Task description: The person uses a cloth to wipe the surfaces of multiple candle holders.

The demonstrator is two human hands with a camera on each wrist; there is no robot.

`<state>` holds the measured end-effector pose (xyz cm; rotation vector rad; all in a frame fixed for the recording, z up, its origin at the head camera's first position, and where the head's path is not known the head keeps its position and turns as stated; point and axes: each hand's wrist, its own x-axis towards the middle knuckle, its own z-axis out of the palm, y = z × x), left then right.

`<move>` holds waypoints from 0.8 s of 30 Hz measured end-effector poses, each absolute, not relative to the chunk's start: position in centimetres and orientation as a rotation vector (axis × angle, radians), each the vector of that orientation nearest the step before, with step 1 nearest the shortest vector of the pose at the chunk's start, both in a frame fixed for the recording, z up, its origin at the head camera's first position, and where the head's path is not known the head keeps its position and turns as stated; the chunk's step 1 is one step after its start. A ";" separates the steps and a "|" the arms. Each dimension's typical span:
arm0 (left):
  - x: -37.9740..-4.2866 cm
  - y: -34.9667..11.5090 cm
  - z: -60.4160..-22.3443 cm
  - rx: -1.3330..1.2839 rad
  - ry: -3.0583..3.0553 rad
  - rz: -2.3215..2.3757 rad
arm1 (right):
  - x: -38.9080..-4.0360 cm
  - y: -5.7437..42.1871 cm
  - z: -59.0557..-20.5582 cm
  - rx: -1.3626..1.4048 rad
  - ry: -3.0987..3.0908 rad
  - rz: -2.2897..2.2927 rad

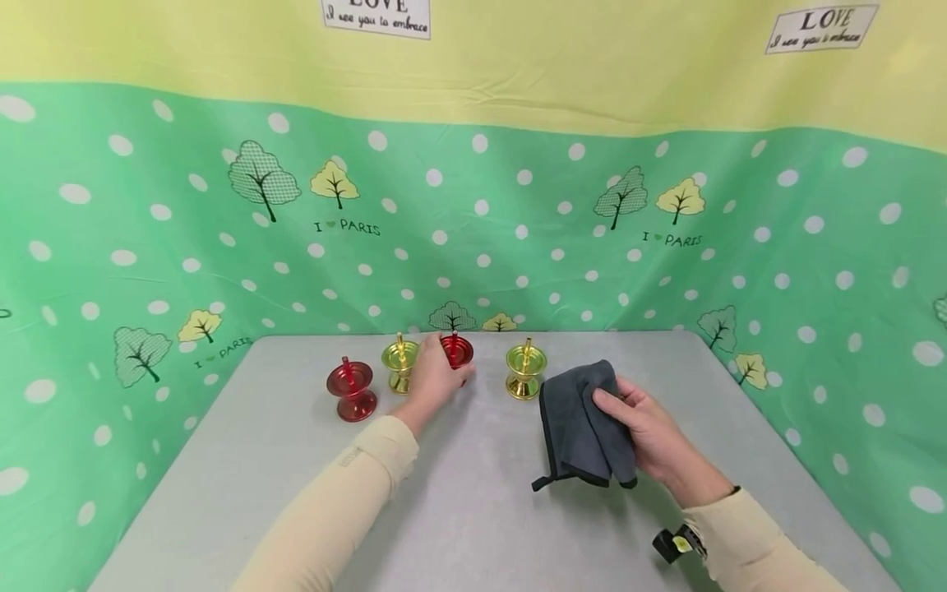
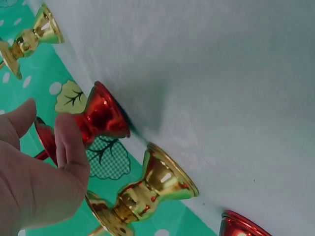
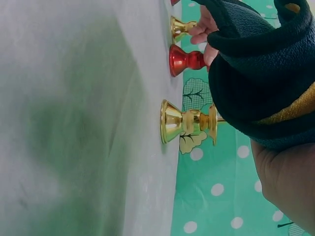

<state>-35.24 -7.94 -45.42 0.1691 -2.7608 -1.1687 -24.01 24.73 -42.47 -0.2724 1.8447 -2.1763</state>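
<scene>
My left hand [image 1: 432,380] reaches to the back of the table and pinches the upper dish of a shiny red candle holder [image 1: 460,352]. In the left wrist view that red holder's flared foot [image 2: 106,115] is on the table, with thumb and fingers on either side of the dish. A folded dark grey cloth [image 1: 580,423] with black edging and a small loop hangs from my right hand [image 1: 658,432], held between thumb and fingers. The right wrist view shows a yellowish inner side of the cloth [image 3: 295,105].
Left of the held one stand a gold holder [image 1: 400,358] and another red holder [image 1: 352,388]. A second gold holder [image 1: 525,370] stands between the left hand and the cloth. The grey table [image 1: 473,510] is bordered by a green dotted curtain [image 1: 481,230].
</scene>
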 end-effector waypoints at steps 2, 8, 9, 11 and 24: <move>-35.3 -7.8 -45.6 0.162 -2.759 -1.135 | -23.9 24.7 -42.4 -0.269 1.845 -2.172; -35.3 -7.5 -45.9 0.122 -2.725 -1.064 | -23.8 24.4 -42.4 -0.262 1.864 -2.162; -35.3 -7.5 -46.0 0.112 -2.716 -1.068 | -23.8 24.4 -42.4 -0.261 1.866 -2.162; -35.4 -7.4 -46.1 0.098 -2.698 -1.094 | -23.7 24.4 -42.4 -0.261 1.863 -2.164; -35.1 -6.9 -46.8 0.030 -2.614 -1.272 | -23.4 24.4 -42.3 -0.267 1.847 -2.184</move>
